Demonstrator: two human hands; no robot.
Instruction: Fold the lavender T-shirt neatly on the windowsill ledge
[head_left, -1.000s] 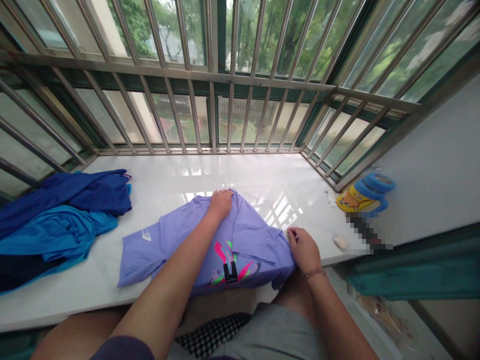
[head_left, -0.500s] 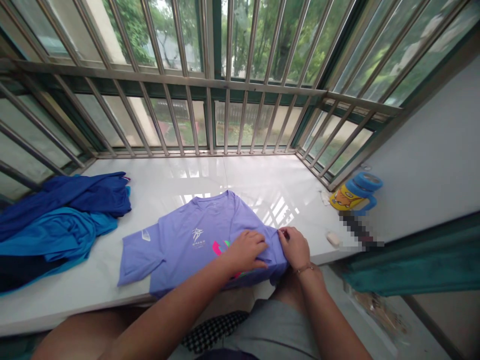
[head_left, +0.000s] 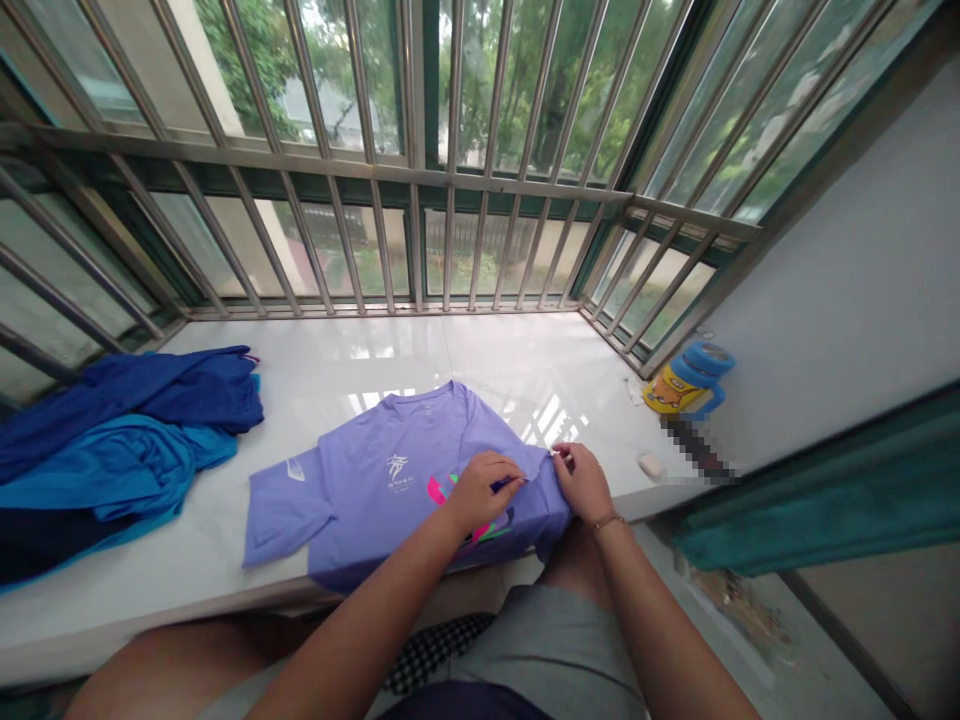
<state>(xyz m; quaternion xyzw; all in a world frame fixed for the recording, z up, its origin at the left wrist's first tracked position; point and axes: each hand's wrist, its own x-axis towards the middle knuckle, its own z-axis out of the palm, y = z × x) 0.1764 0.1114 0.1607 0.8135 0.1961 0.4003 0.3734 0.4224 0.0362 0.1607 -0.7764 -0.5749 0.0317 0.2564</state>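
Note:
A purple T-shirt (head_left: 375, 510) lies spread on the white sill, its collar toward the window and its lower part hanging over the front edge. White marks and a colourful print show on its chest. My left hand (head_left: 486, 490) rests over the print, thumb and fingers pinched together on the cloth near the right-side sleeve. With bent fingers, my right hand (head_left: 585, 485) grips the upper edge of that same sleeve. The opposite sleeve (head_left: 289, 510) lies flat on the sill. My left palm covers part of the print.
Dark blue and bright blue clothes (head_left: 142, 440) are heaped at the left. To the right stand a blue and yellow mug (head_left: 688, 380) and a small pale lump (head_left: 650, 465) beside a blurred-out object. Metal bars (head_left: 450, 250) run along the window; a green curtain (head_left: 825, 500) hangs right.
My left hand has gone from lying flatter on the shirt to a pinch, thumb and fingers closing. My right hand has shifted slightly up and left at the sleeve edge. The view has turned slightly.

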